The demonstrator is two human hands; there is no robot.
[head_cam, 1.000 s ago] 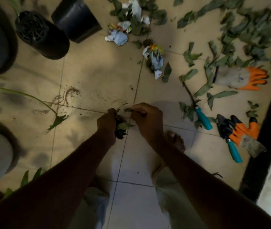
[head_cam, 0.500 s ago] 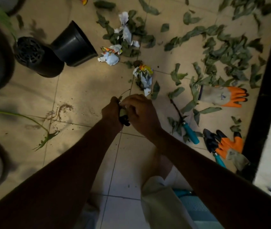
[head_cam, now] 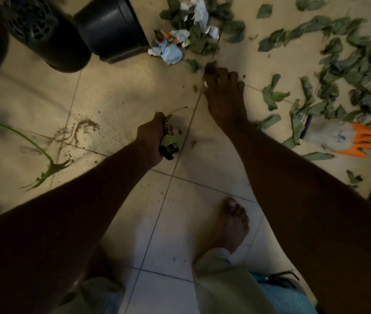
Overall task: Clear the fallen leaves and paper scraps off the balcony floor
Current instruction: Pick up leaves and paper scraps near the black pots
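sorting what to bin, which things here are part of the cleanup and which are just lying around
Part of the job: leaf bunch held in the left hand; loose leaves across the floor; crumpled paper scraps; right hand down at the floor.
Just lying about: two black pots; orange-and-grey glove.

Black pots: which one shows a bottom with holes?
The left pot, whose perforated base faces the camera; the right pot, beside the crumpled paper, shows its smooth wall.
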